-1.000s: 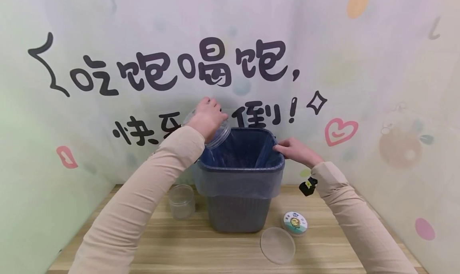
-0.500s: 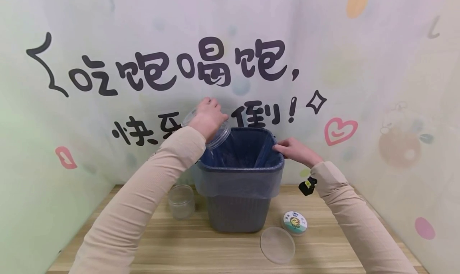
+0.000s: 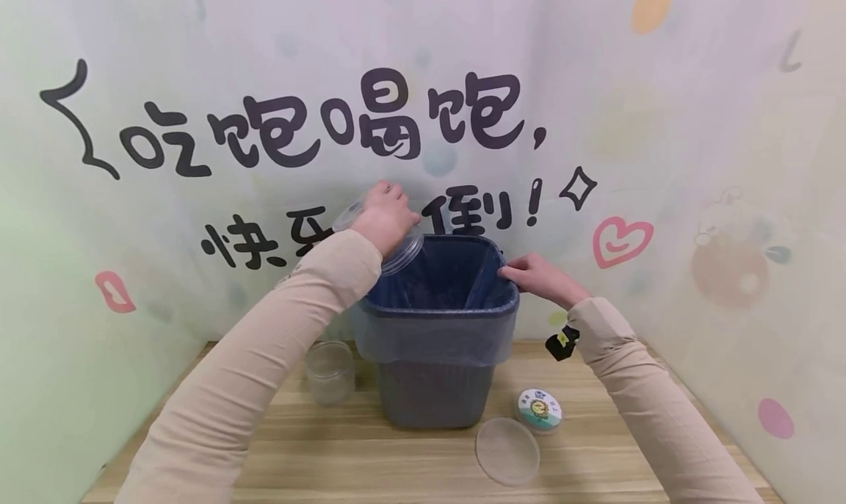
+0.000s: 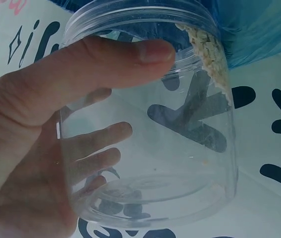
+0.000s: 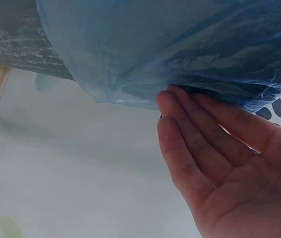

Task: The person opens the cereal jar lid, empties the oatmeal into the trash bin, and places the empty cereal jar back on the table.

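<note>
My left hand grips a clear plastic jar, thumb across its side near the threaded mouth. Tipped mouth-down, the jar hangs over the left rim of a dark blue-grey trash bin. Pale, oat-like flakes cling inside the jar by its mouth; the rest of its wall is see-through. A thin blue bag lines the bin and folds down over the outside. At the bin's right rim, my right hand pinches edge and bag, its fingers against the outside of the bag.
Left of the bin, a second clear jar stands on the wooden table. In front to the right lie a clear round lid and a printed round lid. A printed cloth wall rises close behind.
The head view has shifted slightly, so the scene sits a little further left. Both hands keep their holds, and the jar stays tipped at the bin.
</note>
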Motion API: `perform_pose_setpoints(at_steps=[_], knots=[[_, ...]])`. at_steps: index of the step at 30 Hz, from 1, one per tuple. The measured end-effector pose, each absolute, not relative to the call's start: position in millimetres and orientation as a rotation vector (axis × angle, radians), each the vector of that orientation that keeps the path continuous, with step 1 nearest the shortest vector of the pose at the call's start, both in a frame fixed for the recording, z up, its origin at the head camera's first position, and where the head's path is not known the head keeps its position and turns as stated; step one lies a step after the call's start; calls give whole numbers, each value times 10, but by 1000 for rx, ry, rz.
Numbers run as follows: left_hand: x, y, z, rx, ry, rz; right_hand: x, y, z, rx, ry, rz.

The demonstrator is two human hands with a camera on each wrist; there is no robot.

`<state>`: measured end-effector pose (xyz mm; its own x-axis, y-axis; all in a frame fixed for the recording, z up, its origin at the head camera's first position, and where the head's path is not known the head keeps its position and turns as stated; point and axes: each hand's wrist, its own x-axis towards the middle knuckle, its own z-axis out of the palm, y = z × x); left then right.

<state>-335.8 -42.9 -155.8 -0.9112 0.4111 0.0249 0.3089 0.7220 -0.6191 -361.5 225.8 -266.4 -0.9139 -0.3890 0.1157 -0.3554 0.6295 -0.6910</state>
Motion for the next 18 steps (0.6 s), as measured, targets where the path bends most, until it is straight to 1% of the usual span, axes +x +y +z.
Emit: perform_pose_setpoints(at_steps=[8,18], knots=[[-3388,-341,-1581,-522,-2765,1001,-3608,2257,-2658,-651,2797,-1181],[-3385,-295,-1644,-515,-2726,1041,-3599,2265,-2663,-646,2795,-1184]])
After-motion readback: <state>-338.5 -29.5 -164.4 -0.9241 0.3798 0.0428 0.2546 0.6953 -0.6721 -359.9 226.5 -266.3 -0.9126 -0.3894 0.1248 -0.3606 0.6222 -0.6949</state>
